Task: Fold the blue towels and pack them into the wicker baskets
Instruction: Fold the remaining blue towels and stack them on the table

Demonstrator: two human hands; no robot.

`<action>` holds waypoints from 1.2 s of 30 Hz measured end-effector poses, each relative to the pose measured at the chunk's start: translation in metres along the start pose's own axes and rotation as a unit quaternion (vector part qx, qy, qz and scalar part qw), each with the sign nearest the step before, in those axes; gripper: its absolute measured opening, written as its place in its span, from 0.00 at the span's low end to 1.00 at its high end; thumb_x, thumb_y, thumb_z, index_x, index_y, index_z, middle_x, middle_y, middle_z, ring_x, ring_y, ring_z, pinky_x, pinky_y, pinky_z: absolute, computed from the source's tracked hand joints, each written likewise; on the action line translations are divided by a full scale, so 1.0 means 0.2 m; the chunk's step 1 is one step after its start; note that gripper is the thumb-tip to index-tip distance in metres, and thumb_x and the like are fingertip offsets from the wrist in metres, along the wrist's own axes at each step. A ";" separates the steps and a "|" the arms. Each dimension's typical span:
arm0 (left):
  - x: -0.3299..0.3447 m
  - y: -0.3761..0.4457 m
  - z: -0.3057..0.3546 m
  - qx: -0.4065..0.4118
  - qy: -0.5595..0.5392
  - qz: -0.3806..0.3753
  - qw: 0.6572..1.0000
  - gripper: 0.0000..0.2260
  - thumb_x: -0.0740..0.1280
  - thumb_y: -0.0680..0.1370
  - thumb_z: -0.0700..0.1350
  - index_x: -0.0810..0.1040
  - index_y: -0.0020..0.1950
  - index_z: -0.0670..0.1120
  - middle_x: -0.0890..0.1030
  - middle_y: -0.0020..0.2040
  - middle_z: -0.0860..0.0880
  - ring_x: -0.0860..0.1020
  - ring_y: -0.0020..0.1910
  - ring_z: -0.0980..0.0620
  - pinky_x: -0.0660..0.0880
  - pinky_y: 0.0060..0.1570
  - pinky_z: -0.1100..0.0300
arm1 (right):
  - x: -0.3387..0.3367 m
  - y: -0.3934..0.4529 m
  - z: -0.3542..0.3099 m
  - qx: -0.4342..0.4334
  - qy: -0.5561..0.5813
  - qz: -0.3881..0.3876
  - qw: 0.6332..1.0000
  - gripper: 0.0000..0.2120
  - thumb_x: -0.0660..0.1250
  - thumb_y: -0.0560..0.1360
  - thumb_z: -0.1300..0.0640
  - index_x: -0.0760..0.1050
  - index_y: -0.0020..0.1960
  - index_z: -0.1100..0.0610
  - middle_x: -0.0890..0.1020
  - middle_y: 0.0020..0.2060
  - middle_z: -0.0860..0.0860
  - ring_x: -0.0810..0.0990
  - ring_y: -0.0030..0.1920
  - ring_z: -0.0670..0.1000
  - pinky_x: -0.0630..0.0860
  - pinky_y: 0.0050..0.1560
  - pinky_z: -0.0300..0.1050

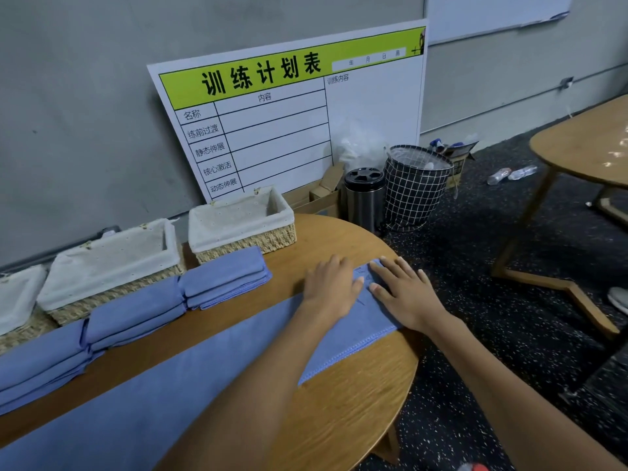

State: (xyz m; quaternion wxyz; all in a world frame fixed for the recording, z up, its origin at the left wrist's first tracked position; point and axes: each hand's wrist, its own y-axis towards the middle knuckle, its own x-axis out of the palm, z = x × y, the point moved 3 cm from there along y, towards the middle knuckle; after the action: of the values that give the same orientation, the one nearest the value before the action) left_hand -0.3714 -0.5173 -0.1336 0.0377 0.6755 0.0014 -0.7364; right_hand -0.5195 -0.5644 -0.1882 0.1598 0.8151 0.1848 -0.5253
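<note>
Fingers (390,270) of both hands are lying flat and spread, gripping nothing: the left hand (331,288) and the right hand (406,295) are pressing side by side on the blue towel (210,375) near the table's (356,402) right edge. Three folded towels (224,278) are sitting along the far edge before the wicker baskets (243,224) (all lined with white cloth).

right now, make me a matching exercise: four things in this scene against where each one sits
Things:
1. long blue towel
2. folded towel stack
3. wicker basket
4. checked hamper

Places:
a. on the floor beside the steel bin
b. flat under both hands
c. table's far edge, empty
d. just in front of that basket

Pairs: 1-b, 2-d, 3-c, 4-a
</note>
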 end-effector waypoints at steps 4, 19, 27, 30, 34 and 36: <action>0.07 0.20 0.09 -0.001 -0.090 0.003 0.996 0.16 0.61 0.84 0.54 0.76 0.68 0.48 0.75 0.65 0.46 0.73 0.64 0.45 0.70 0.61 0.47 | -0.01 -0.02 0.02 -0.018 0.138 0.113 0.984 0.25 0.60 0.79 0.44 0.67 0.74 0.49 0.75 0.67 0.47 0.71 0.69 0.52 0.66 0.69 0.60; -0.05 0.35 -0.07 0.015 -0.482 -0.010 0.876 0.10 0.74 0.76 0.41 0.76 0.49 0.53 0.85 0.48 0.53 0.82 0.43 0.55 0.79 0.48 0.55 | -0.11 -0.09 0.08 0.076 0.115 0.169 0.976 0.20 0.68 0.75 0.41 0.74 0.65 0.47 0.81 0.47 0.43 0.76 0.53 0.50 0.69 0.61 0.54; -0.13 0.25 -0.15 0.036 -0.497 0.033 0.866 0.11 0.74 0.76 0.40 0.80 0.55 0.52 0.85 0.49 0.53 0.82 0.42 0.60 0.76 0.40 0.66 | -0.19 -0.20 -0.01 0.051 0.351 0.180 0.918 0.04 0.70 0.78 0.51 0.81 0.46 0.50 0.84 0.42 0.44 0.83 0.44 0.44 0.81 0.47 0.55; -0.21 0.18 -0.21 0.021 -0.531 0.025 0.846 0.13 0.74 0.77 0.39 0.79 0.60 0.48 0.85 0.49 0.50 0.81 0.39 0.58 0.73 0.35 0.67 | -0.24 -0.23 -0.12 0.018 0.384 0.193 0.903 0.05 0.70 0.78 0.53 0.80 0.44 0.51 0.84 0.41 0.47 0.83 0.43 0.49 0.80 0.44 0.58; -0.33 0.04 -0.39 -0.013 -0.590 0.014 0.807 0.13 0.72 0.77 0.36 0.80 0.60 0.49 0.85 0.47 0.47 0.82 0.39 0.52 0.75 0.33 0.63 | -0.27 -0.26 -0.37 -0.034 0.411 0.184 0.892 0.10 0.69 0.79 0.55 0.78 0.41 0.57 0.80 0.35 0.53 0.77 0.35 0.52 0.74 0.36 0.52; -0.41 -0.06 -0.51 -0.036 -0.639 0.018 0.768 0.13 0.67 0.78 0.32 0.80 0.59 0.47 0.84 0.48 0.42 0.82 0.40 0.49 0.78 0.34 0.61 | -0.28 -0.26 -0.54 -0.055 0.409 0.165 0.896 0.14 0.68 0.79 0.54 0.74 0.39 0.62 0.74 0.31 0.56 0.71 0.30 0.49 0.67 0.31 0.44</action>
State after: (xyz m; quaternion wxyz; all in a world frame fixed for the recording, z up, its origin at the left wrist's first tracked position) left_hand -0.2631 -0.4954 -0.0612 0.0673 0.0466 -0.0088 -0.9966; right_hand -0.4790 -0.4773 -0.0981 0.1995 0.9667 0.1252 -0.1005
